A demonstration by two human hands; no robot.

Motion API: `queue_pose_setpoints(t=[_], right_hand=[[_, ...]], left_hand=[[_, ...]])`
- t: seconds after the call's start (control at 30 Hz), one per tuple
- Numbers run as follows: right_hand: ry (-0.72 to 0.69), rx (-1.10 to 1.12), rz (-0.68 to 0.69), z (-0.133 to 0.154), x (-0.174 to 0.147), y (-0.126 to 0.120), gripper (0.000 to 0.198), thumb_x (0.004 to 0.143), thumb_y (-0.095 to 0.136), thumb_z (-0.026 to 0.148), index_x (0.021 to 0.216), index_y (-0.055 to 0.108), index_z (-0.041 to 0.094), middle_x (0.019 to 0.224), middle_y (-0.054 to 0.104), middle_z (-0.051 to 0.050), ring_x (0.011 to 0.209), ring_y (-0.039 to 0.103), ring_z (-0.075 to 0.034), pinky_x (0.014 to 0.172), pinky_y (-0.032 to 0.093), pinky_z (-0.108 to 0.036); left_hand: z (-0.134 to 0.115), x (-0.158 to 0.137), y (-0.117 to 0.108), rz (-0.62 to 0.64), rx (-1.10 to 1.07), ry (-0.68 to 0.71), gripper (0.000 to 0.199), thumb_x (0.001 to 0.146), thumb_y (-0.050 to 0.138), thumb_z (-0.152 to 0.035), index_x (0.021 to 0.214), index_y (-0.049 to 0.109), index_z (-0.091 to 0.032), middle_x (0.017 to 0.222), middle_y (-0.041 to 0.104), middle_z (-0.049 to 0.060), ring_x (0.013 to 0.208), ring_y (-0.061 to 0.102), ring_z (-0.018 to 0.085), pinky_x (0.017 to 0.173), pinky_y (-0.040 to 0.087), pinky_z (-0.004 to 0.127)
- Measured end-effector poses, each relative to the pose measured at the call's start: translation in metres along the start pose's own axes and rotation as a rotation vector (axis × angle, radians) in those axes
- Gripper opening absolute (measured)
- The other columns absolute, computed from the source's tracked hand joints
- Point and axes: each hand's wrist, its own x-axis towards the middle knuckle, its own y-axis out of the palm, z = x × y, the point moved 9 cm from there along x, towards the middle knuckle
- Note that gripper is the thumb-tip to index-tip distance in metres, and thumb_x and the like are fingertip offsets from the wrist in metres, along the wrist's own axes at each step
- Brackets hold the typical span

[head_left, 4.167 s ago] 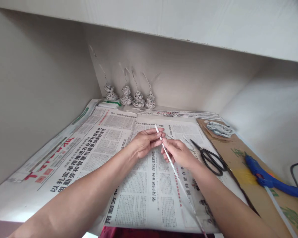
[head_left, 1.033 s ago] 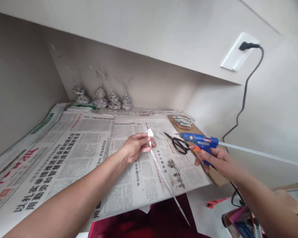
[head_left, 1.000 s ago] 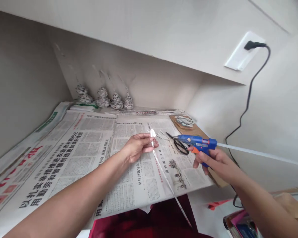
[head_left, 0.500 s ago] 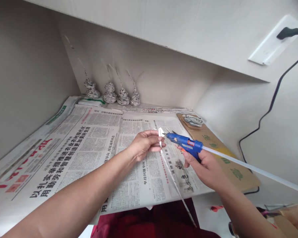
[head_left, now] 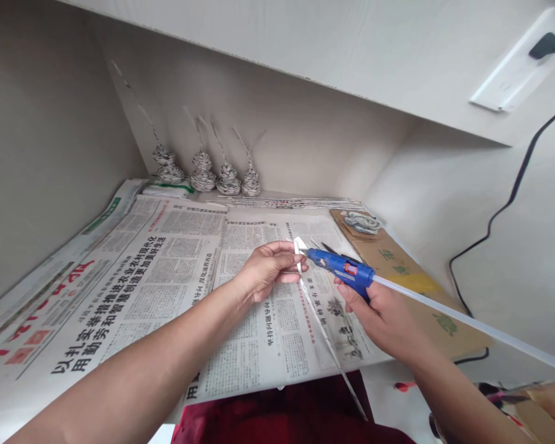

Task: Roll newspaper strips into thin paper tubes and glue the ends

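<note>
My left hand pinches a thin white paper strip near its upper end, which is folded into a small pointed tip. The strip's long tail hangs down over the table's front edge to the dark red cloth. Wrapped around the handle of a blue hot glue gun is my right hand. The gun's nozzle points left and meets the strip's upper end at my left fingertips; whether it touches I cannot tell. A long translucent glue stick sticks out of the gun's back.
Newspaper sheets cover the table. At the back stand several woven paper gourd shapes, beside a bundle of thin paper rods. A cardboard piece with a crumpled cloth lies right. A black cable runs along the right wall.
The glue gun has shifted slightly left and down, its nozzle closer to the strip's upper end. My left hand stays nearly still. The view has turned slightly.
</note>
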Motion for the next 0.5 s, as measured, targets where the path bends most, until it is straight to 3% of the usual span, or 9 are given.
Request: queue_pose_setpoints(t=[0.2,0.5], right_hand=[[-0.014,-0.097,-0.018,0.0073,-0.0014,-0.0049,0.024,0.088,0.047,0.039,0.098,0.061,0.022,0.074,0.065,-0.003,0.069,0.061,-0.021,0.064,0.046,-0.032],[0.004,-0.163,0.002,0.0048,-0.0024,-0.0078,0.029,0.088,0.045,0.042,0.100,0.062,0.022,0.071,0.064,-0.005,0.074,0.063,-0.025,0.063,0.046,-0.033]], left_hand=[[0.0002,-0.0006,-0.0012,-0.023,-0.011,-0.007,0.026,0.070,0.071,-0.010,0.095,0.063,-0.010,0.089,0.069,0.013,0.079,0.068,0.020,0.053,0.056,0.019],[0.0012,0.0005,-0.0024,-0.025,-0.022,-0.019,0.027,0.070,0.070,-0.010,0.097,0.063,-0.010,0.088,0.069,0.012,0.079,0.068,0.020,0.053,0.056,0.019]])
